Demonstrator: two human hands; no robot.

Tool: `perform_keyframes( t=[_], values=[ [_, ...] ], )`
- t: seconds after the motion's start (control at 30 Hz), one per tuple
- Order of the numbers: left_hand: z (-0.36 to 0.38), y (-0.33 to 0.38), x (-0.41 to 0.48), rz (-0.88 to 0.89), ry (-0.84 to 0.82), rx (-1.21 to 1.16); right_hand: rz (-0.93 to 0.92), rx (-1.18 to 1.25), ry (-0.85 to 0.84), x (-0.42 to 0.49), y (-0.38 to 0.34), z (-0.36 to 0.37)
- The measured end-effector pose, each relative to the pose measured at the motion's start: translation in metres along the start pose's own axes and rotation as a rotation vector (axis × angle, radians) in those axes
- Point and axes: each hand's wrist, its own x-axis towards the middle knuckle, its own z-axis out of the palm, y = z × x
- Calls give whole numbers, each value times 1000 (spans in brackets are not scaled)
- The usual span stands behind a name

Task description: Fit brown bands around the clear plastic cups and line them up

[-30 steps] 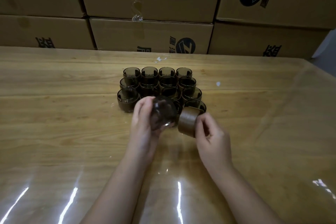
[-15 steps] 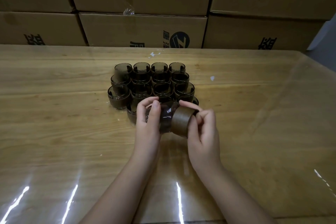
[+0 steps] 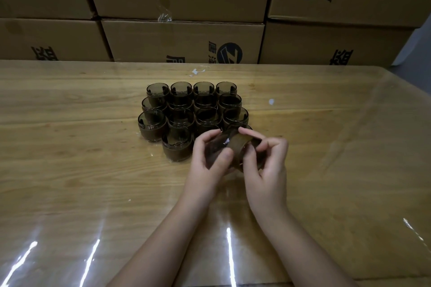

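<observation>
A clear plastic cup (image 3: 218,144) lies on its side between my hands, just above the table. My left hand (image 3: 207,161) grips its left part with thumb and fingers curled round it. My right hand (image 3: 265,161) pinches a brown band (image 3: 239,144) that sits around the cup's right end. Behind them stands a block of several banded cups (image 3: 177,144) in rows, upright and touching one another. My hands hide the nearest right cups of that block.
The wooden table (image 3: 93,182) is covered by a glossy clear sheet with light glare near me. Stacked cardboard boxes (image 3: 182,39) form a wall along the far edge. Small white specks (image 3: 271,101) lie on the table behind and right of the cups.
The band was apart from the cup a second ago; my right hand has brought it onto the cup's end. Both hands have closed together on the cup.
</observation>
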Motion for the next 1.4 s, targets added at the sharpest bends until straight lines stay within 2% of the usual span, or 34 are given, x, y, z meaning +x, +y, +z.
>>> perform_keyframes(
  t=[0.1,0.23,0.33,0.4,0.5,0.6,0.77,0.9,1.13,1.27,1.4],
  values=[
    [-2,-3,-1,57,-15,1,-107,-113,-37,-2,-2,0],
    [-6,-4,-1,121,-46,58,-176,-144,-44,-2,-1,0],
    [-6,-5,-2,161,-13,79,-199,-83,-56,-2,-1,0],
    [-6,-4,-2,194,20,89,-189,46,-80,-4,-3,3],
    [-7,-1,0,233,55,75,-143,258,-44,-7,-9,7],
    [-8,4,-1,286,65,84,-22,404,4,-6,-14,7],
    [-7,3,-5,296,82,96,201,225,-137,-5,-14,2],
    [-10,2,-3,262,157,44,254,157,-236,-2,-10,2],
    [-9,2,-3,273,157,26,260,141,-165,-4,-6,4],
    [-6,5,-7,349,161,138,226,118,-98,-4,-8,5],
    [-4,5,-8,466,144,255,328,161,-84,-3,-7,3]
  ],
)
